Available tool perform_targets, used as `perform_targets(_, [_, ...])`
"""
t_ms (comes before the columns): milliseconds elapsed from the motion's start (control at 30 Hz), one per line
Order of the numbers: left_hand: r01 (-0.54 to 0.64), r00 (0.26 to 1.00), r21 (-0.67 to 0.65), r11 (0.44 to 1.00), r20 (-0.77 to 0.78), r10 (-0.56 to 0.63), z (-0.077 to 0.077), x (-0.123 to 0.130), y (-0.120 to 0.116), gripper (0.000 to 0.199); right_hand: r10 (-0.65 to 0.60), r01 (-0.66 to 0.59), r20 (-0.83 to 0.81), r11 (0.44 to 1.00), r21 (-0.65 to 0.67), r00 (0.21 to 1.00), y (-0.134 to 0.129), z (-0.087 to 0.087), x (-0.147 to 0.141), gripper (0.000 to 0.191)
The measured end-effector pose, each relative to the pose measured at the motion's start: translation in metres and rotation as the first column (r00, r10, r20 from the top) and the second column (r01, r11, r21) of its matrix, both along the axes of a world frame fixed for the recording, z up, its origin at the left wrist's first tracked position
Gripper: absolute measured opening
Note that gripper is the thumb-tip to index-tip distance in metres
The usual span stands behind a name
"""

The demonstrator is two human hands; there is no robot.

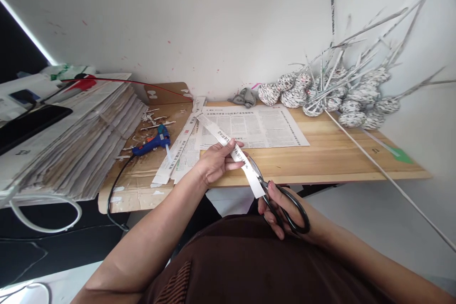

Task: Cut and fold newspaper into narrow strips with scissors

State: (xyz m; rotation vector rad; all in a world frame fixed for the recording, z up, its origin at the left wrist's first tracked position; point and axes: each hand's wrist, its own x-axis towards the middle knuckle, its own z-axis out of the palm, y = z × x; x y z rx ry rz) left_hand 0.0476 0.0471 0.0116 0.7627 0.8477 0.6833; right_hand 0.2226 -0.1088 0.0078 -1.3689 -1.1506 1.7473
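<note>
A narrow strip of newspaper (218, 133) is pinched between the thumb and fingers of my left hand (221, 160), slanting down toward my right. My right hand (278, 206) grips a pair of black-handled scissors (301, 213). Their blades point up and left at the lower part of the strip; whether they touch the paper I cannot tell for certain. Beyond my hands a newspaper sheet (263, 126) lies flat on the wooden table (342, 159). More long newspaper strips (183, 145) lie to the left of that sheet.
A blue glue gun (153, 141) with a cable rests on stained cardboard (142, 190). At far left rises a tall newspaper stack (107, 137). Woven paper balls (359, 92) with long stalks crowd the back right, near a grey cloth (244, 98). A thin pale rod (388, 179) crosses the right side.
</note>
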Motion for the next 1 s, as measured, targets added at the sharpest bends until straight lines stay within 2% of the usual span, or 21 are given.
perform_targets(233, [-0.075, 0.997, 0.003, 0.997, -0.036, 0.075, 0.006, 0.004, -0.003, 0.027, -0.075, 0.075, 0.076, 0.997, 0.002, 0.994, 0.000, 0.010, -0.003, 0.066])
perform_targets(400, [-0.107, 0.994, 0.018, 0.994, -0.034, 0.107, 0.004, 0.004, -0.002, 0.027, -0.104, 0.103, 0.124, 0.995, 0.018, 0.987, -0.003, 0.010, -0.003, 0.064])
perform_targets(600, [-0.088, 0.995, 0.004, 0.996, -0.047, 0.089, 0.002, 0.008, -0.008, 0.026, -0.123, 0.122, 0.056, 0.992, 0.021, 0.991, -0.002, 0.009, -0.005, 0.067])
perform_targets(700, [-0.096, 0.994, 0.006, 0.995, -0.048, 0.096, 0.004, 0.009, -0.013, 0.017, -0.143, 0.142, 0.020, 0.990, 0.016, 0.990, 0.000, 0.008, -0.005, 0.068])
perform_targets(800, [-0.107, 0.992, 0.001, 0.994, -0.062, 0.107, 0.005, 0.009, -0.015, 0.007, -0.118, 0.118, 0.024, 0.993, 0.014, 0.993, 0.000, 0.009, -0.005, 0.069])
perform_targets(1000, [-0.102, 0.994, -0.020, 0.995, -0.049, 0.101, 0.004, 0.007, -0.015, 0.010, -0.066, 0.063, 0.111, 0.997, 0.035, 0.992, 0.001, 0.012, -0.002, 0.071])
